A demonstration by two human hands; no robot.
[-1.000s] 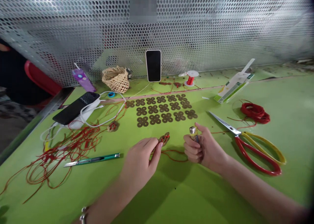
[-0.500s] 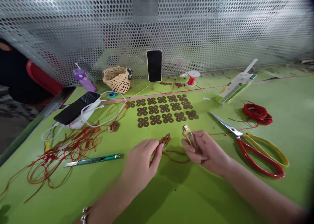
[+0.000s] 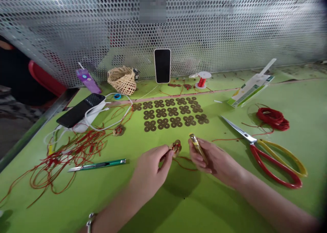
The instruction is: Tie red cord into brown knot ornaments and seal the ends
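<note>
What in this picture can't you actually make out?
All in the head view:
Lighter: lower end hidden in the right hand.
Coin cluster: left part covered by the left hand.
Bracelet: cut off by the bottom edge.
Person at far left: cut off by the left edge.
Purple carton: lettering too small to read.
</note>
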